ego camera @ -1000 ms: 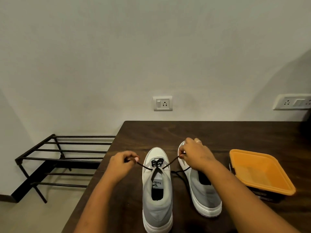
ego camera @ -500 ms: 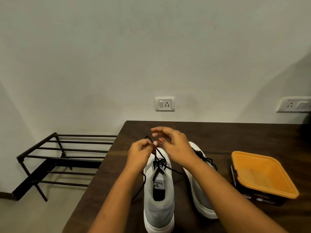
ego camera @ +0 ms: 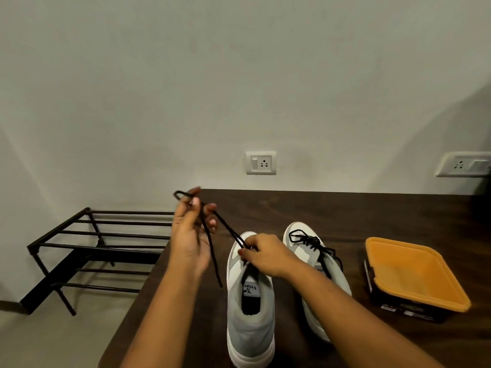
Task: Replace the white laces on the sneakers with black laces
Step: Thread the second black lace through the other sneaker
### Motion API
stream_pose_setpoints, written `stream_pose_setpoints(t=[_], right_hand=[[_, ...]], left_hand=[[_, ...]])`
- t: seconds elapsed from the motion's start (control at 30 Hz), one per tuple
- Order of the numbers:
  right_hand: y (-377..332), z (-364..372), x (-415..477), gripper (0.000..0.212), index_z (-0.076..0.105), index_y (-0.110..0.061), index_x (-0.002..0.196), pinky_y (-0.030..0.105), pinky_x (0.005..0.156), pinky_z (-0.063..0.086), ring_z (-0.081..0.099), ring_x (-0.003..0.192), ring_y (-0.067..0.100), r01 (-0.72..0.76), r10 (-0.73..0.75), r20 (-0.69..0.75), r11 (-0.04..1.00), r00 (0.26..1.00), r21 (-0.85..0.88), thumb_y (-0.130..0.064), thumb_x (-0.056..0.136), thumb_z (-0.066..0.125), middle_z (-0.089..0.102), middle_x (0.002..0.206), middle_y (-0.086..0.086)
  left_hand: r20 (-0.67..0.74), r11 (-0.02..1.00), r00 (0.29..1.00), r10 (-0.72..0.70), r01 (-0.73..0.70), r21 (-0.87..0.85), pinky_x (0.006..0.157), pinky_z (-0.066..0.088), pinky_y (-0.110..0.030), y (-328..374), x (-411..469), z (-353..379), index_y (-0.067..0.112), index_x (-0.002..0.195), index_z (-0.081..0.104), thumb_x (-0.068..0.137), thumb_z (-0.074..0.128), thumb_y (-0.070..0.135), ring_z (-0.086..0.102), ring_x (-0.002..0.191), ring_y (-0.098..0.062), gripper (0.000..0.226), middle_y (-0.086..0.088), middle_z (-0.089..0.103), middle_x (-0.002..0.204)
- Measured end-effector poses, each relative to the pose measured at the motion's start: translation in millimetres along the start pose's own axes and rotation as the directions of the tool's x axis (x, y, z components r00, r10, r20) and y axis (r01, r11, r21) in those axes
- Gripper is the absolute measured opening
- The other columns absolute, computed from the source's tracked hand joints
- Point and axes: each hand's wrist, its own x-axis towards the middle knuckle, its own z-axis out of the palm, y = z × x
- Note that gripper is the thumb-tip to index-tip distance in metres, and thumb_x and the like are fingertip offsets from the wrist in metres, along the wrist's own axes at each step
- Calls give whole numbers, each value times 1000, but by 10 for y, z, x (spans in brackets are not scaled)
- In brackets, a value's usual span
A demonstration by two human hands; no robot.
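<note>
Two grey and white sneakers stand side by side on the dark wooden table (ego camera: pixel 345 208). The left sneaker (ego camera: pixel 251 314) carries a black lace (ego camera: pixel 228 231) that runs up from its eyelets. My left hand (ego camera: pixel 190 235) is raised above the table's left edge and holds a loop of that lace in its fingers, with one end hanging down past the palm. My right hand (ego camera: pixel 263 254) pinches the lace low at the sneaker's eyelets and hides them. The right sneaker (ego camera: pixel 317 264) has a black lace tied in a bow.
An orange square container (ego camera: pixel 414 272) sits on a black box at the table's right. A black metal shoe rack (ego camera: pixel 90 251) stands on the floor to the left. Wall sockets (ego camera: pixel 261 162) are behind the table.
My left hand has lifted up and to the left with a loop of lace. My right hand has dropped from above the sneaker to its eyelets.
</note>
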Motion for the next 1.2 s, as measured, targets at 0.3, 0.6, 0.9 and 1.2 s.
stream_pose_setpoints(t=[0.3, 0.6, 0.9, 1.2], right_hand=[[22, -9, 18, 42, 43, -20, 54, 27, 53, 34, 47, 58, 14, -92, 97, -127, 995, 987, 42, -37, 89, 58, 47, 55, -7], [-41, 65, 7, 21, 49, -20, 73, 31, 64, 43, 61, 85, 28, -181, 144, -305, 978, 941, -99, -30, 90, 44, 64, 85, 4], [-41, 8, 48, 25, 59, -18, 84, 39, 65, 49, 61, 74, 25, -66, 152, -490, 980, 858, 187, -34, 96, 43, 64, 77, 4], [-129, -93, 66, 19, 71, -18, 100, 23, 67, 46, 58, 71, 9, 125, 44, -453, 933, 890, 337, -26, 95, 55, 63, 72, -6]], left_hand=[[-477, 775, 869, -130, 389, 499, 66, 40, -32, -191, 237, -850, 21, 142, 32, 103, 35, 28, 57, 78, -23, 40, -12, 62, 115], [-221, -327, 968, 116, 247, 912, 100, 35, -42, -251, 78, -579, 25, 135, 43, 89, 53, 46, 30, 128, -31, 52, -13, 35, 138], [363, 9, 931, 38, -363, 932, 82, 36, -23, -501, -140, -59, 24, 107, 66, 90, 55, 19, 43, 102, -14, 21, 6, 47, 100], [296, 575, 846, -443, 15, 818, 71, 47, -30, -642, -20, -139, 5, 85, 65, 91, 51, -1, 58, 72, -17, 17, -9, 63, 75]])
